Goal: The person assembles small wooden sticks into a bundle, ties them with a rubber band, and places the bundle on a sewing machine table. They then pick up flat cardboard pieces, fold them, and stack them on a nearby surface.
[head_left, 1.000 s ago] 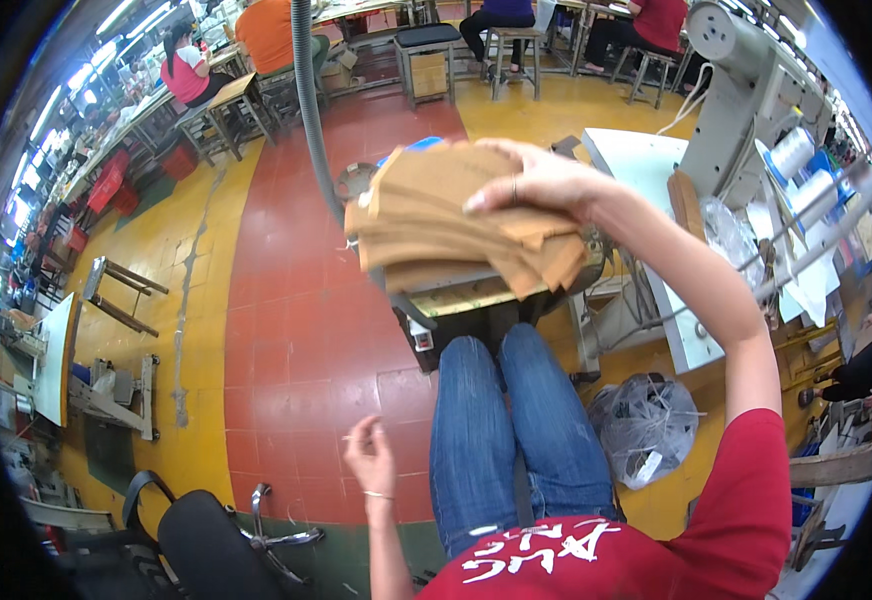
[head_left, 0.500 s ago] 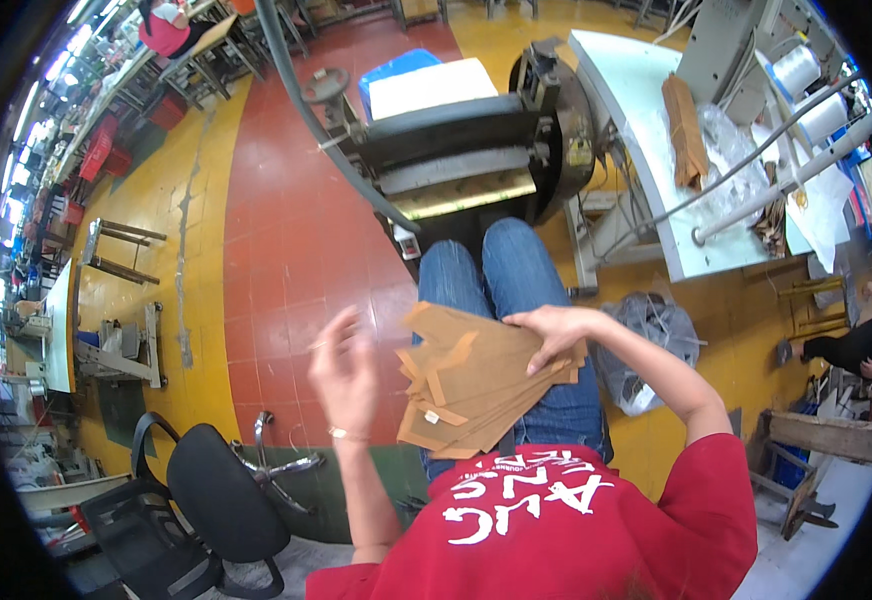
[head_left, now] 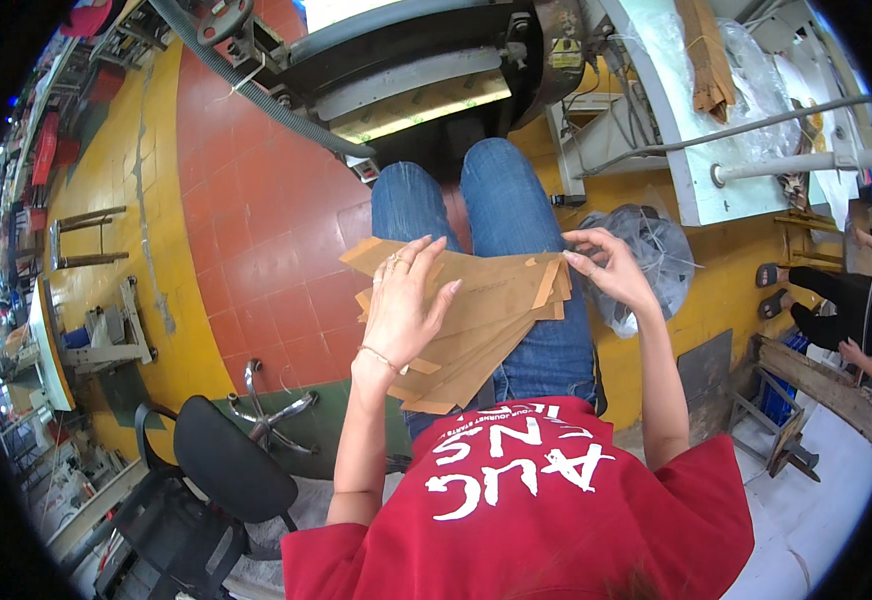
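Note:
Several thin brown cut pieces [head_left: 486,290] with lighter orange-tan edge strips lie fanned in a stack across my thighs. My left hand [head_left: 403,308] rests on the left part of the top piece, palm down with its fingers stretched out. At the upper right corner of that piece, thumb and forefinger of my right hand [head_left: 611,268] pinch the edge. Lower pieces spread out toward my shirt and are partly covered by the top one.
A dark machine with a long roller [head_left: 411,90] stands just beyond my knees. A light table [head_left: 701,205] with brown bundles and clear plastic is at the right, above a plastic bag [head_left: 646,265]. A black chair [head_left: 231,460] stands at the lower left; another person's legs [head_left: 826,310] show far right.
My left hand has come from the air at the left onto the stack. My right hand has shifted from lying over the stack to pinching the top piece's corner. The view has tilted down.

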`<act>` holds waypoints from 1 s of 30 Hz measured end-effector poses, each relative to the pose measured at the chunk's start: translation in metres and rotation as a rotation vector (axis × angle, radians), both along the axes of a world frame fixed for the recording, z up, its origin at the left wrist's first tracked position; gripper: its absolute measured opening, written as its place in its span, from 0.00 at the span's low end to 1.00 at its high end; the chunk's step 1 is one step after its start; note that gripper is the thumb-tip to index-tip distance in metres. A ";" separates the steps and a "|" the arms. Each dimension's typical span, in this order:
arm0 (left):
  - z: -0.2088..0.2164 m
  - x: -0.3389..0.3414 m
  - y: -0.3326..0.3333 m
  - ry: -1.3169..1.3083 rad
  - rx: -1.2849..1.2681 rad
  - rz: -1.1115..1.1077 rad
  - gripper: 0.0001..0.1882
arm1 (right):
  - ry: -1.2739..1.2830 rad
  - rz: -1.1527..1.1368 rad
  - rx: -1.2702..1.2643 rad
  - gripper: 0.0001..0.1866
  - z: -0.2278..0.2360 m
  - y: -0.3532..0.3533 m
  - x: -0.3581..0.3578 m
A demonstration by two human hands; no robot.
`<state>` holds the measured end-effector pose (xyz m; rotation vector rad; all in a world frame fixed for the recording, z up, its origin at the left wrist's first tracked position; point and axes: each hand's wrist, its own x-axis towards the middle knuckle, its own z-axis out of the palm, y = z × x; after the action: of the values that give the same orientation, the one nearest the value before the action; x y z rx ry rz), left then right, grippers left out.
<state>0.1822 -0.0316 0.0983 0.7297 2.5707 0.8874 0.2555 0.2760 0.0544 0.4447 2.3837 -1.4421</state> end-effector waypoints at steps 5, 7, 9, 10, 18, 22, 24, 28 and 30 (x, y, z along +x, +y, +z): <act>-0.003 -0.021 -0.034 0.056 0.035 0.154 0.24 | 0.298 0.236 0.188 0.30 0.024 -0.037 -0.015; -0.004 -0.025 -0.055 0.074 0.005 0.292 0.23 | 0.367 0.379 0.199 0.35 0.026 -0.056 -0.028; -0.005 -0.024 -0.076 0.094 -0.064 0.381 0.23 | 0.210 0.585 0.137 0.52 0.019 -0.070 -0.050; -0.005 -0.020 -0.084 0.111 -0.067 0.396 0.23 | 0.127 0.674 0.099 0.55 0.014 -0.076 -0.062; -0.006 0.023 -0.113 0.021 -0.034 0.540 0.22 | -0.446 1.012 -0.176 0.56 -0.011 -0.087 -0.117; -0.006 0.039 -0.106 -0.043 0.071 0.562 0.19 | -0.372 1.026 -0.307 0.50 -0.005 -0.085 -0.101; -0.004 0.045 -0.102 -0.057 0.086 0.572 0.19 | -0.401 0.958 -0.353 0.48 -0.003 -0.082 -0.088; 0.000 0.051 -0.091 -0.060 0.187 0.603 0.16 | -0.432 0.786 -0.522 0.48 -0.007 -0.082 -0.069; 0.003 0.054 -0.083 -0.036 0.261 0.600 0.14 | -0.539 0.668 -0.627 0.48 -0.010 -0.083 -0.061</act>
<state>0.2366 -0.1146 0.1010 -0.0248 2.7046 1.4122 0.1942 0.1927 0.0447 -0.1163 1.3604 -1.3994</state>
